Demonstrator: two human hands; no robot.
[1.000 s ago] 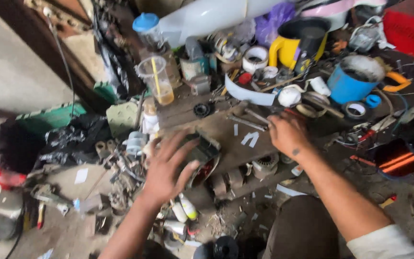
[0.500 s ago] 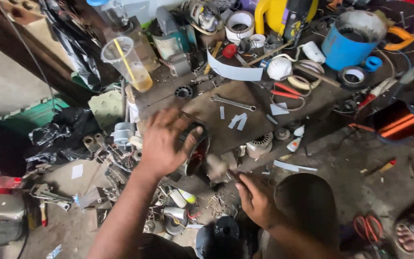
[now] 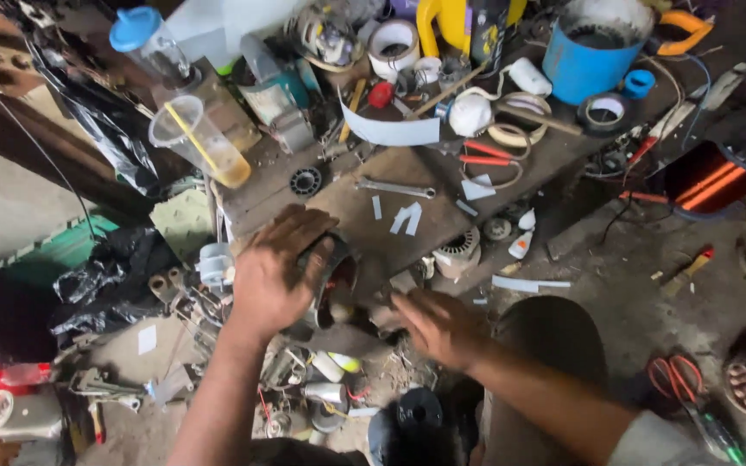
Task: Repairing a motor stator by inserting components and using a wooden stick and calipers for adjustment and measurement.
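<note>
Taking the wooden board (image 3: 390,194) as the landmark and going from its left: a plastic cup (image 3: 196,138) with a yellow straw is standing at the board's far left corner, as before. At the board's near left edge the left hand (image 3: 274,276) is still clamped over a round metal motor housing (image 3: 334,280), fingers spread and curled around its rim; it has not shifted since half a second ago. A wrench (image 3: 395,187) is lying on the middle of the board. Just below the board's near edge, the right hand (image 3: 438,326) is now reaching in toward the housing, having moved up from lower down; it is blurred, so I cannot tell whether its fingers are pinching anything. A blue bucket (image 3: 593,52) is standing beyond the board's far right corner.
</note>
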